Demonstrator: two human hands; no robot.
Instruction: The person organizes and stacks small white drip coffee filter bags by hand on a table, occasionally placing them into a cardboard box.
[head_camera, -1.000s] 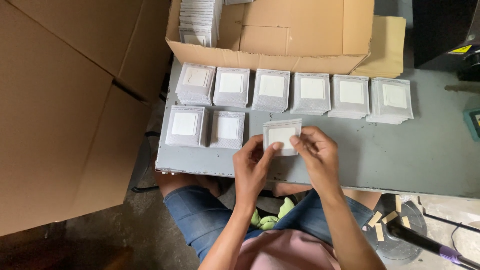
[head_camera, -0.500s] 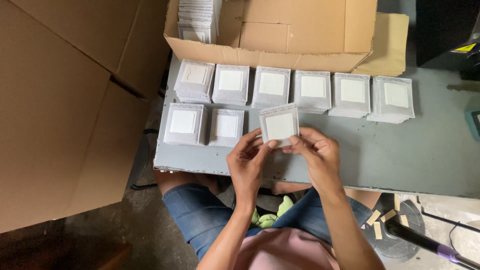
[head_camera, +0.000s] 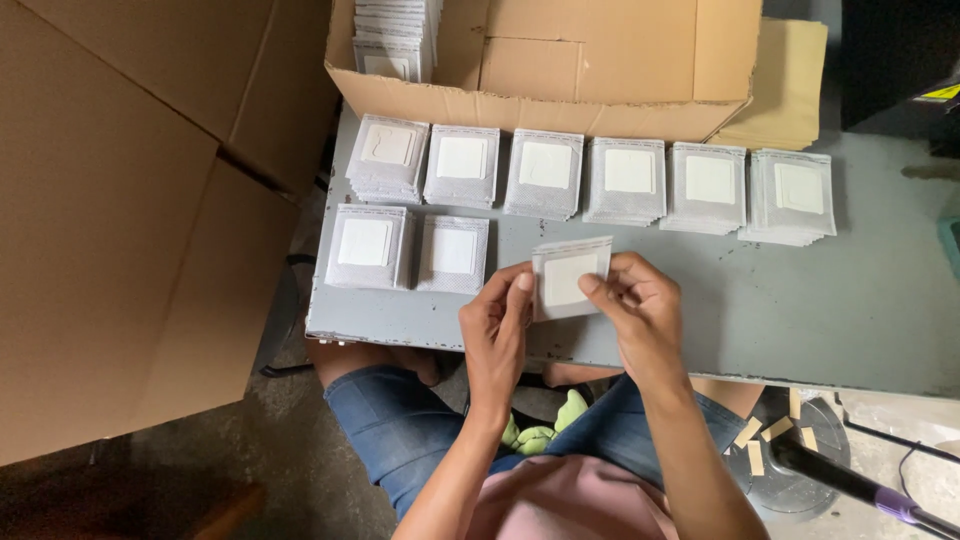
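**Packets being laid out in rows, second row barely begun**

Far to the left of the left hand stands a large plain cardboard sheet (head_camera: 110, 220). Up and left of that hand lie two stacks of flat packets (head_camera: 408, 248), greyish and translucent with a white square inside, starting a near row. The left hand (head_camera: 497, 330) pinches the left edge of one such packet (head_camera: 570, 278) between thumb and fingers; the right hand (head_camera: 640, 305) grips its right edge the same way, holding it just above the grey, scuffed surface (head_camera: 800, 300). Beyond both hands runs a full row of six stacks (head_camera: 590, 178), and behind that an open cardboard box (head_camera: 600, 60) with more packets upright in its left corner. By my reckoning, plenty remain in the box.
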